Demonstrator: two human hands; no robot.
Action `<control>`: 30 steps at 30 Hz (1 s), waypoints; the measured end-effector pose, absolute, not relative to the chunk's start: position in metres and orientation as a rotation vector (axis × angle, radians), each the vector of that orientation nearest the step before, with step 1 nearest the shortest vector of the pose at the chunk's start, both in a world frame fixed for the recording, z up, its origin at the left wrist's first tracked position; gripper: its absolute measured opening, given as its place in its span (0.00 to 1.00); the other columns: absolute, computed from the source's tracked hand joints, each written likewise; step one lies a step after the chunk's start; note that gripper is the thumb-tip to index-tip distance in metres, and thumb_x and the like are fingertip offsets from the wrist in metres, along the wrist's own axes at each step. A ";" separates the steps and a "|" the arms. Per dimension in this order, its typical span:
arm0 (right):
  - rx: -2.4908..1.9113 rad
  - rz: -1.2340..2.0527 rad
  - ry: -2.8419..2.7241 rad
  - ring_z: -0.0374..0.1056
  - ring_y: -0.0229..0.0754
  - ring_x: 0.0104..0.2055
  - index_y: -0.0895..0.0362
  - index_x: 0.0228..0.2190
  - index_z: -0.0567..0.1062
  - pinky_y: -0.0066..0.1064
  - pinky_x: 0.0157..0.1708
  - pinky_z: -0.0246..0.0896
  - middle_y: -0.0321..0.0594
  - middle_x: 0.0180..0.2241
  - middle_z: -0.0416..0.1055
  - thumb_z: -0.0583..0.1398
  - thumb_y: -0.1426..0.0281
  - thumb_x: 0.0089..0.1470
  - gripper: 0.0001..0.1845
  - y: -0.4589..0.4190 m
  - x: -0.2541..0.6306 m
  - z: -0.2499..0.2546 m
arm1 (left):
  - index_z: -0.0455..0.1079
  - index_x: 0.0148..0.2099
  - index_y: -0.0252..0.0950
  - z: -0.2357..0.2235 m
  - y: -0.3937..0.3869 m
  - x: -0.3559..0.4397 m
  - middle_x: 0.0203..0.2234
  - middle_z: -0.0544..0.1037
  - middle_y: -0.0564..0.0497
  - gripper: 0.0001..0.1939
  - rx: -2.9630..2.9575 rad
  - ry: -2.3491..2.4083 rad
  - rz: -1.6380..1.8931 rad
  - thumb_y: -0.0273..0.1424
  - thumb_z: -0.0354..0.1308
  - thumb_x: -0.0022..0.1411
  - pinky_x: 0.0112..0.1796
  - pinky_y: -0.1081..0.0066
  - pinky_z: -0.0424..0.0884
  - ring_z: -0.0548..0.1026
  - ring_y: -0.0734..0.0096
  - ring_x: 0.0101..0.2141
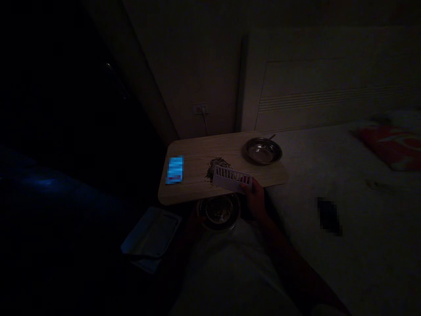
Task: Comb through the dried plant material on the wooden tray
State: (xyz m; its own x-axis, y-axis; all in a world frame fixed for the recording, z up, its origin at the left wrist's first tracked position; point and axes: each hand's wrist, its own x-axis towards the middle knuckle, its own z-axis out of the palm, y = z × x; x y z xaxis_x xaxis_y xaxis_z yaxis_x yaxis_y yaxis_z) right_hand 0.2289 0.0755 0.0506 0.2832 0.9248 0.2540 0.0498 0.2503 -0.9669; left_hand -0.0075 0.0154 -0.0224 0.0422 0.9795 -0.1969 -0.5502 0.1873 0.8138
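My right hand (255,197) grips the end of a white slotted plastic rack (226,182), held tilted over the tabletop. Its far end touches or overlaps a loose pile of small dark bits, like seeds or husks (213,166), on the pale wooden table (194,147). Just below the table's front edge is a round metal bowl (235,221) with dark bits inside. At that bowl's left rim is my left hand (196,219), very dim, with a finger over the edge; most of it is lost in shadow.
A shiny metal bowl (263,151) with a utensil handle stands at the table's right end. A lit, blurred screen (175,170) lies at the left. Below left is a pale flat bag or packet (153,232). To the right is a bed (315,175) with a red patterned cloth (388,145).
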 end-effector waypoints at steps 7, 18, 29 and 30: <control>-1.140 0.794 -1.181 0.72 0.46 0.39 0.55 0.38 0.78 0.36 0.41 0.67 0.39 0.36 0.79 0.63 0.63 0.53 0.12 0.073 0.228 0.057 | 0.70 0.59 0.43 -0.025 0.017 -0.009 0.56 0.76 0.46 0.36 0.621 0.877 1.302 0.26 0.68 0.45 0.58 0.47 0.63 0.66 0.41 0.60; -1.140 0.792 -1.285 0.71 0.45 0.37 0.54 0.38 0.78 0.32 0.38 0.66 0.36 0.34 0.78 0.62 0.61 0.55 0.11 0.068 0.227 0.066 | 0.69 0.59 0.43 -0.015 0.016 -0.005 0.56 0.76 0.46 0.37 0.613 0.856 1.278 0.26 0.68 0.44 0.57 0.49 0.65 0.67 0.43 0.60; -1.136 0.798 -1.284 0.72 0.45 0.36 0.53 0.38 0.79 0.34 0.37 0.67 0.37 0.34 0.78 0.62 0.61 0.55 0.12 0.065 0.232 0.066 | 0.71 0.58 0.43 -0.018 0.017 -0.007 0.56 0.76 0.46 0.36 0.610 0.877 1.286 0.26 0.69 0.43 0.58 0.49 0.63 0.67 0.42 0.60; -1.135 0.799 -1.283 0.72 0.45 0.36 0.53 0.38 0.79 0.34 0.37 0.67 0.37 0.34 0.79 0.62 0.61 0.55 0.11 0.065 0.232 0.066 | 0.71 0.58 0.43 -0.018 0.016 -0.007 0.55 0.76 0.46 0.36 0.608 0.876 1.287 0.26 0.69 0.44 0.58 0.49 0.63 0.67 0.42 0.60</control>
